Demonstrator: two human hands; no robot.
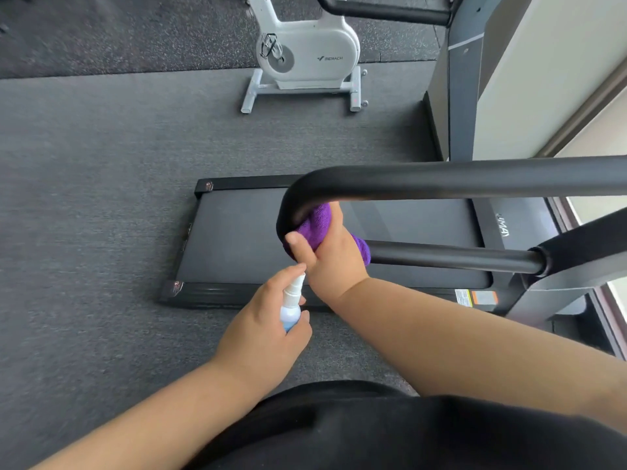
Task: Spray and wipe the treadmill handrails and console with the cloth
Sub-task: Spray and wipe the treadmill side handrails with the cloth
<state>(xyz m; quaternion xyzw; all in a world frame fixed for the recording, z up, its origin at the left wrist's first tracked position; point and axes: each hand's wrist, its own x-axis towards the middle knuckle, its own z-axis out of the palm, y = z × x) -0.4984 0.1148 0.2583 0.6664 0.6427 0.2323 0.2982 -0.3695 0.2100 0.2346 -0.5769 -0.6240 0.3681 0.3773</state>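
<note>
A black padded handrail of the treadmill curves in a U, its lower bar running right to the upright. My right hand grips a purple cloth wrapped around the bend of the rail, thumb pointing left over the cloth. Just below it, my left hand holds a small white and pale blue spray bottle, nozzle up and close to my right wrist. The console is out of view.
The treadmill belt lies below the rail on a dark carpet floor. A white exercise bike stands further back. A second treadmill's frame and a pale wall fill the upper right.
</note>
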